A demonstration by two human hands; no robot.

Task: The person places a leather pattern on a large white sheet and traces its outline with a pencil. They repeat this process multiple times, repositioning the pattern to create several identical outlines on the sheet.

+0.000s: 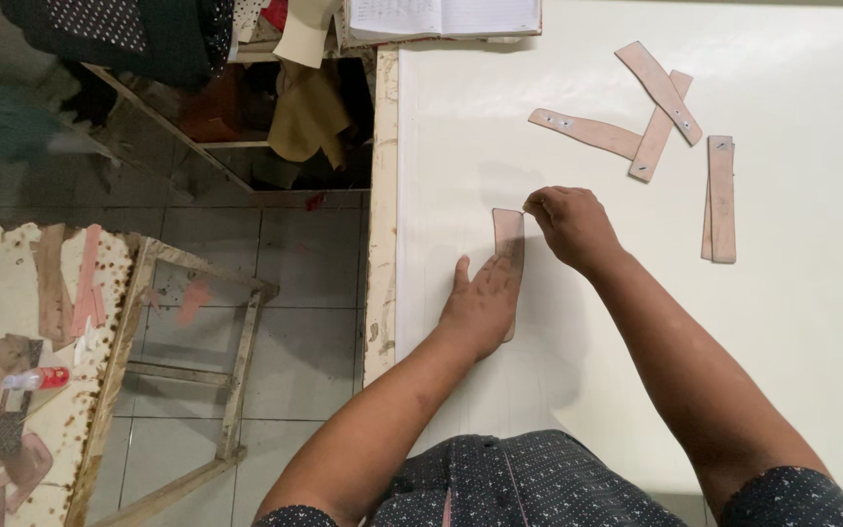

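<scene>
A pinkish strip (508, 244) lies on the white surface (812, 322). The left hand (483, 303) presses flat and open on its lower part; the right hand (570, 226), at two o'clock, pinches its upper right edge with closed fingertips.

A wide white worktable (782, 312) fills the right half of the frame. Near its centre lies a long pinkish-tan leather strip (507, 229); the left hand (483, 303) lies flat on the strip's lower part, and the right hand (570, 222) meets the strip's upper right corner. Toward the upper right of the frame, three pinkish-tan leather strips pinned with small metal clips (641, 117) lie crossed over one another, and just right of them a pair of stacked pinkish-tan strips (720, 200) lies upright. An open paper notebook (441, 18) sits at the top edge, at the table's far left corner. Left of the table is a tiled floor (295, 254), with a wooden frame stand (236, 351) on it. At the far left, a stained workbench (12, 429) carries leather scraps and a small red-capped plastic bottle (39, 379).
</scene>
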